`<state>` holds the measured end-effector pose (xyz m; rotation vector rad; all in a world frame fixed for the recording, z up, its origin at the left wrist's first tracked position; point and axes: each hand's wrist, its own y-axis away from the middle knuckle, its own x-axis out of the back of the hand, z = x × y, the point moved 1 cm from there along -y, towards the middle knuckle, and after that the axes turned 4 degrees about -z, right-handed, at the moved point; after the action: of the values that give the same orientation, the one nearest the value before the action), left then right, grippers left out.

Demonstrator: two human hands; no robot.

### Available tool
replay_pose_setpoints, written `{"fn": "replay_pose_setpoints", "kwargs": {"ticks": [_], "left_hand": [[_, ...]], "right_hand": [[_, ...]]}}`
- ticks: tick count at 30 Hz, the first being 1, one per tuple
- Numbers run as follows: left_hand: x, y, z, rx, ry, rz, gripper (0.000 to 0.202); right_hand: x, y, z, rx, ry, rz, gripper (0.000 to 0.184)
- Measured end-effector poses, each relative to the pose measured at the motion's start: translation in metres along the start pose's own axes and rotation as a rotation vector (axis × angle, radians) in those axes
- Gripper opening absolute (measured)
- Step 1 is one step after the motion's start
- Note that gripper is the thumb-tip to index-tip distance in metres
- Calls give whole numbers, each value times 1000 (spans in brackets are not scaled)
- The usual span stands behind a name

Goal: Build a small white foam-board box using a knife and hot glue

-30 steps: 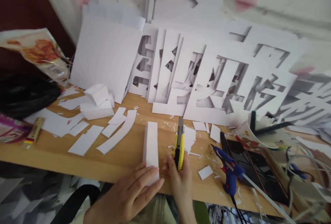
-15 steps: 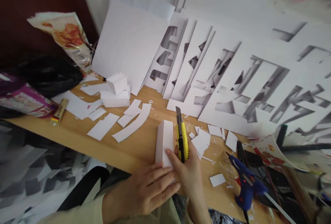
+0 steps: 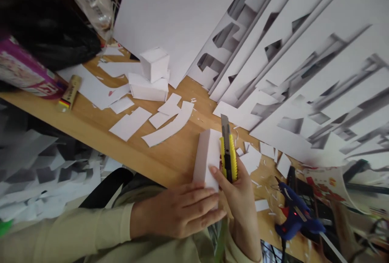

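A long white foam-board box (image 3: 208,153) stands at the table's near edge, its top leaning slightly away. My left hand (image 3: 179,211) lies across its lower end, fingers closed together around it. In my right hand (image 3: 240,198) is a yellow and black utility knife (image 3: 230,153), blade extended and pointing up and away, just right of the box. The right thumb presses on the box face; the other right fingers are partly hidden behind the knife. Beyond my hands, white cut strips (image 3: 168,127) and two small white boxes (image 3: 148,86) lie on the wooden table (image 3: 170,161).
To the right lies a blue glue gun (image 3: 296,210) with a red light, near a paper bucket (image 3: 326,180). White sheets with cut-out shapes (image 3: 273,72) lean at the back. At left are a glue tube (image 3: 69,93), a purple package (image 3: 30,72) and a black bag (image 3: 51,32).
The view has dipped and turned, so the table appears shifted. Both hands keep hold of the same box and utility knife, with little other visible motion.
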<state>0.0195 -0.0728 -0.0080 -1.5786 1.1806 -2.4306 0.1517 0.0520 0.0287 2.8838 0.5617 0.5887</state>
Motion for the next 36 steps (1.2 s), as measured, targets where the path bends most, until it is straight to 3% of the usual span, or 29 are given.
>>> {"fn": "replay_pose_setpoints", "kwargs": {"ticks": [5,14,19,23,27,31,36], "left_hand": [[7,14,-7,-24,145,178,22],[20,20,-43,324,261,197,12],[20,16,-51,479,310,159,21],[17,8,-51,522,386,77,10],[15,1,-53,598,488,-55,44],[15,-1,-53,564,514,-185,53],[8,4,-45,727,627,-119,51]], "right_hand": [[2,0,-8,-47,81,-5,40],[1,4,-14,-72,182,6,35],[-1,5,-15,-94,189,8,33],[-2,6,-16,-104,176,1,34],[-3,6,-13,-170,114,17,39],[-4,5,-10,-227,73,29,45],[-5,3,-12,-288,-4,-20,52]]}}
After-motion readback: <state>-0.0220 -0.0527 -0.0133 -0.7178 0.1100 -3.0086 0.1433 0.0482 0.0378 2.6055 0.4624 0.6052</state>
